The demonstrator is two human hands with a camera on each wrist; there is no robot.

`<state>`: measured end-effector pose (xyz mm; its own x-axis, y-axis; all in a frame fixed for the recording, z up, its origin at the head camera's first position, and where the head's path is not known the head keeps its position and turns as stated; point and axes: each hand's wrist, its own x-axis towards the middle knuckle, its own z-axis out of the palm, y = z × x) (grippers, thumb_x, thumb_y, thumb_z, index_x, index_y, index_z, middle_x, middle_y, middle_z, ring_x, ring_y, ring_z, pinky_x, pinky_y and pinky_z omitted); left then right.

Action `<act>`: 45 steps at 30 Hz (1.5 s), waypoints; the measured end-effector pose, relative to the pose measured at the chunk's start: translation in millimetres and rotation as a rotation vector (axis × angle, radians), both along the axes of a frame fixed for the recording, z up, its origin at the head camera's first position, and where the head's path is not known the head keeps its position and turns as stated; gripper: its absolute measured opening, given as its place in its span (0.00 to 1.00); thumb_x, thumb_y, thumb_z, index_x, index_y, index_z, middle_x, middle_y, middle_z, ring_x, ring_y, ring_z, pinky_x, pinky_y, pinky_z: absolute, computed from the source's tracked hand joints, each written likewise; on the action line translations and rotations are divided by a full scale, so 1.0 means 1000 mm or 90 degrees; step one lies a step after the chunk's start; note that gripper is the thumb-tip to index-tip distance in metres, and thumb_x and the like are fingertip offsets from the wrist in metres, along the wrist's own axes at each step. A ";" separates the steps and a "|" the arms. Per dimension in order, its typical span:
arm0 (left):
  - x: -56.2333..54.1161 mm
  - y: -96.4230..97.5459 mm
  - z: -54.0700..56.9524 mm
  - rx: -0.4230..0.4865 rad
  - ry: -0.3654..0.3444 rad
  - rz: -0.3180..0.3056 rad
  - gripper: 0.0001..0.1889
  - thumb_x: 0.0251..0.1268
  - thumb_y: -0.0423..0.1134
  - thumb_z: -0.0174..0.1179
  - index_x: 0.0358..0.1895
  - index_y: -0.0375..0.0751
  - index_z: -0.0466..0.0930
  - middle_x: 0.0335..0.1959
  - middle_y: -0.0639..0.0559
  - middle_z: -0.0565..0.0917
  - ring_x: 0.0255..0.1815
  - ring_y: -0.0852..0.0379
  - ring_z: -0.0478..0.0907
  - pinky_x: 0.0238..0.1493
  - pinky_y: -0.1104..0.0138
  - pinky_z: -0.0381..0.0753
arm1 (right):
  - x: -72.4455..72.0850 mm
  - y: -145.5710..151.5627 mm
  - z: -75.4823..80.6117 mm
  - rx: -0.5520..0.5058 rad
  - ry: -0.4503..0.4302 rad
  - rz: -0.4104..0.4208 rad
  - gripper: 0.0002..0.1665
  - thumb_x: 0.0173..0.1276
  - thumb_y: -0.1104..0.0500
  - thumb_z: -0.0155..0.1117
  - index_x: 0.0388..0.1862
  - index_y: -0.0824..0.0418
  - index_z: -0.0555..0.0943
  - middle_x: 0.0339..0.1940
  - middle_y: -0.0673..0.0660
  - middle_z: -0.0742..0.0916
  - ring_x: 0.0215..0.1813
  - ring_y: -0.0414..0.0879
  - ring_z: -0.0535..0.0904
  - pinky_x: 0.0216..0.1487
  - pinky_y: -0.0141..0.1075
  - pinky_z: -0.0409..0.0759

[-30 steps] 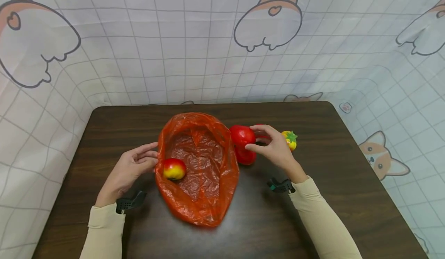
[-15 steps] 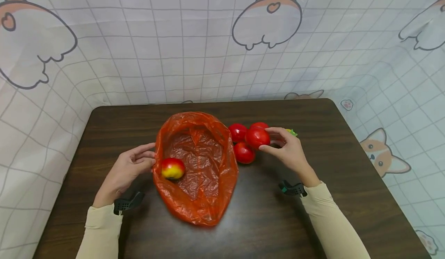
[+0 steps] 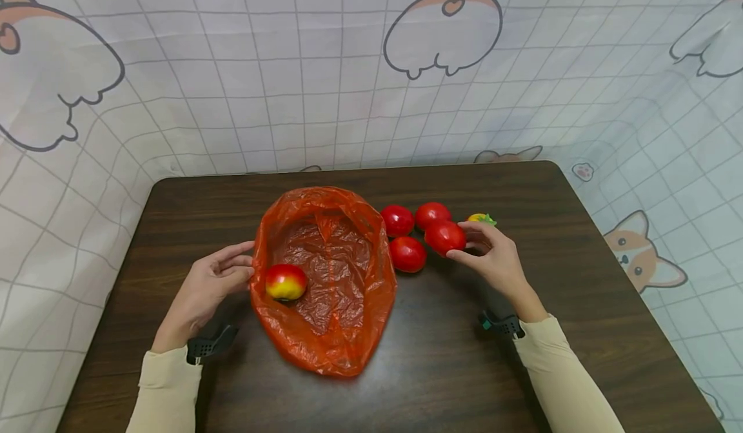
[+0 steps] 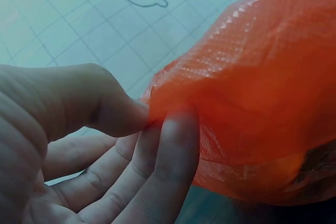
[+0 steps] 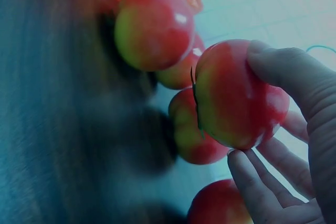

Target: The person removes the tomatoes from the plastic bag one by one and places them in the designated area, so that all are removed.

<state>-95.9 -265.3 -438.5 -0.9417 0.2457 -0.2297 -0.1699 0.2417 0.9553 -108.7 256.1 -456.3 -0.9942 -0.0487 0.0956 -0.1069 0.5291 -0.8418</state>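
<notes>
An orange-red plastic bag (image 3: pixel 325 359) lies with its mouth spread wide in the head view. My left hand (image 3: pixel 211 288) pinches its left rim between thumb and fingers, as the bag (image 4: pixel 252 77) close up in the left wrist view confirms. Inside, near that rim, sits a red and yellow tomato (image 3: pixel 286 282). To the right of the bag, my right hand (image 3: pixel 493 260) grips a shiny red tomato (image 3: pixel 444 237) just over the table. Its green calyx points down; thumb and fingertips hold the tomato (image 5: pixel 231 98) from both sides in the right wrist view.
Red tomatoes rest beside the bag: one at the back (image 3: pixel 397 221), one in front (image 3: pixel 407 254), another behind the held one (image 3: pixel 432 214). A yellow one with a green calyx (image 3: pixel 482 219) is partly behind my right hand. A grid-patterned cloth (image 3: pixel 325 84) hangs behind the dark table (image 3: pixel 203 207).
My right hand has moved right, away from the bag, with the tomato in its grip. More of the red tomatoes now show, less of the yellow one. The left hand stays at the rim.
</notes>
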 end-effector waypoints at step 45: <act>-0.004 0.001 -0.003 0.035 -0.018 0.007 0.34 0.74 0.40 0.64 0.78 0.34 0.63 0.47 0.62 0.86 0.47 0.66 0.88 0.49 0.69 0.89 | 0.018 -0.010 -0.016 0.074 0.038 -0.031 0.35 0.56 0.56 0.84 0.62 0.60 0.82 0.58 0.60 0.87 0.57 0.56 0.87 0.58 0.44 0.85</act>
<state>-99.6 -264.6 -442.0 -0.9380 0.2478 -0.2424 -0.1992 0.1871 0.9619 -90.4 246.1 -472.6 -0.9884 -0.0147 0.1511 -0.1266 0.6290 -0.7670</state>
